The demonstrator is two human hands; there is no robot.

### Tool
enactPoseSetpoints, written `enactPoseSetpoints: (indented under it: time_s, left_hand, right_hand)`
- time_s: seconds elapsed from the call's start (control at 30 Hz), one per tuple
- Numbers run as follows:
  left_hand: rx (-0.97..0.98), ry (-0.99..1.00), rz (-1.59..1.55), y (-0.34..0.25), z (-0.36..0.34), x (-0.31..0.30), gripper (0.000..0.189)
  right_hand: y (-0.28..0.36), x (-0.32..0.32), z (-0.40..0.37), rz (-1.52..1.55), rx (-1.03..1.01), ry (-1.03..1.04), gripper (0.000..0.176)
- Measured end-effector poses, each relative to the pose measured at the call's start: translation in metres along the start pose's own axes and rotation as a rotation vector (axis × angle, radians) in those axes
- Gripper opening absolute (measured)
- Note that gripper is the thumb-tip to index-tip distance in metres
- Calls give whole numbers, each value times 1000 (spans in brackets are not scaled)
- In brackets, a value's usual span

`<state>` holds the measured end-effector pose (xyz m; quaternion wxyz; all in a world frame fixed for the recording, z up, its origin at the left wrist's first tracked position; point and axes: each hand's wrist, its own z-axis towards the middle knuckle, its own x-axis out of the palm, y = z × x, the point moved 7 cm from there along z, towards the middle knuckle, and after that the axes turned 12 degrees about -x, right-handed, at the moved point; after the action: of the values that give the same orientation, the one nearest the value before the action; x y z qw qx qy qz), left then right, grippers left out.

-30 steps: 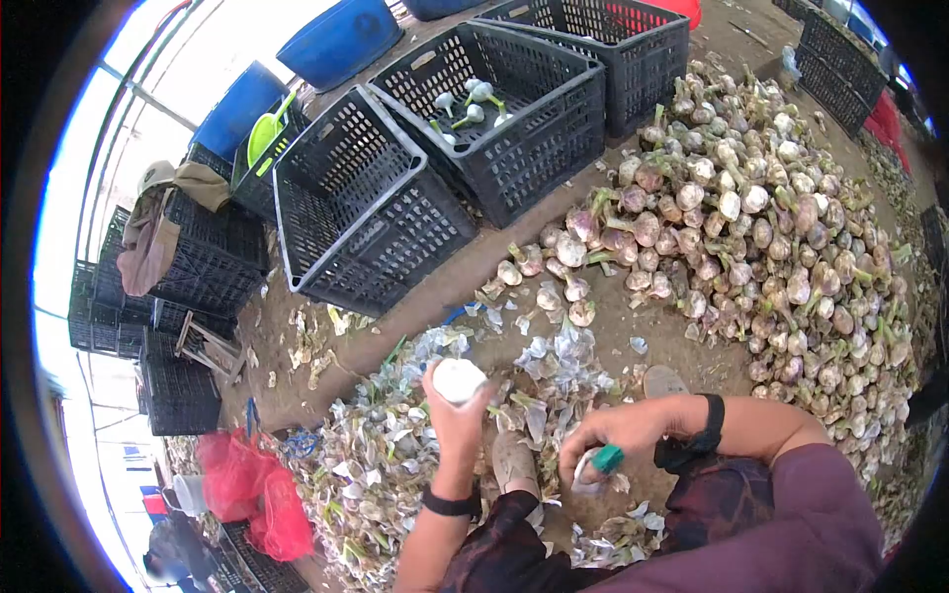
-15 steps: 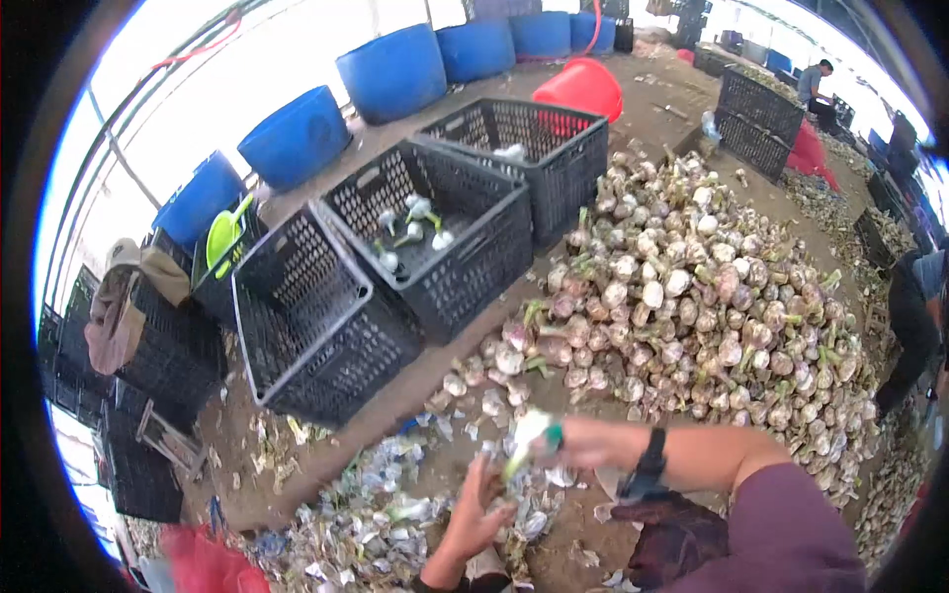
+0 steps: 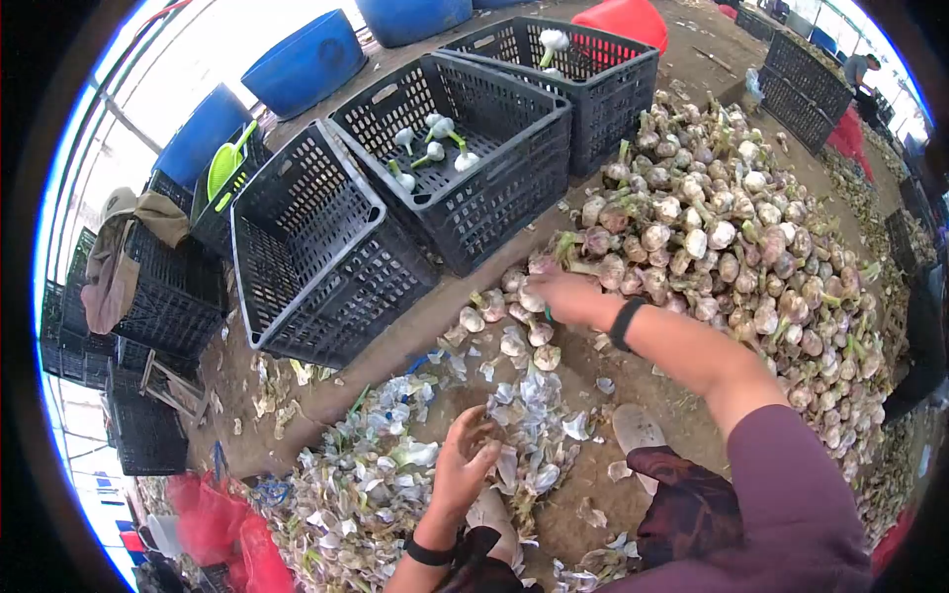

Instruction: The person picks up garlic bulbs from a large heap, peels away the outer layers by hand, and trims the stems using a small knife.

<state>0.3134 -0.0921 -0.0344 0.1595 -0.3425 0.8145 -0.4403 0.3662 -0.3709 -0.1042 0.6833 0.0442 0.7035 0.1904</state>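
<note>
My right hand [image 3: 571,299] reaches to the near-left edge of a heap of garlic bulbs [image 3: 722,235], its fingers curled down over a garlic bulb there. A bit of green shows under the fingers, mostly hidden. Palm up and fingers loosely bent apart, my left hand [image 3: 467,463] is empty above a litter of garlic skins [image 3: 366,494]. A trimmed white bulb with a green stem [image 3: 554,42] appears over the far black crate [image 3: 613,104]. Several trimmed bulbs [image 3: 432,150] lie inside the middle black crate [image 3: 504,193].
A third black crate [image 3: 336,287] stands nearest on the left. Behind the crates are blue tubs [image 3: 304,61] and a red bucket [image 3: 623,22]. A green scoop [image 3: 229,163] leans at left, and red netting [image 3: 222,524] lies at lower left. Another person [image 3: 858,71] is far right.
The white bulb between my hands is gone from there, and one shows over the far crate. My right hand has moved up to the heap; my left stays low. The view has shifted.
</note>
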Motion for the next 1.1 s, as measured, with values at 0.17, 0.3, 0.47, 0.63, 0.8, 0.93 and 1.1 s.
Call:
enactPoseSetpoints:
  time_s: [0.17,0.3,0.47,0.63,0.8,0.93,1.1]
  left_hand:
    - [-15,22,25,2,1,-2,55]
    - [-36,1,18,-2,-3,-8,54]
    - [-31,71,5,6,0,-8,53]
    - [-239,115,-414,23,5,7,53]
    - [-110,138,-745,7,1,9,49]
    - [115,-81,-379,-7,-12,-1,66]
    - [413,-241,15,-23,-26,12,82]
  right_hand:
    - [16,60,20,-457,-114,45,45]
    - [10,83,25,-763,-36,195,39]
    - [29,59,-2,-380,75,118,28]
    - [103,-9,-37,364,165,-171,64]
    - [179,-39,-51,766,5,-387,67]
    - [183,-18,-61,1402,270,-246,43]
    - [190,-14,-68,1611,414,-239,19]
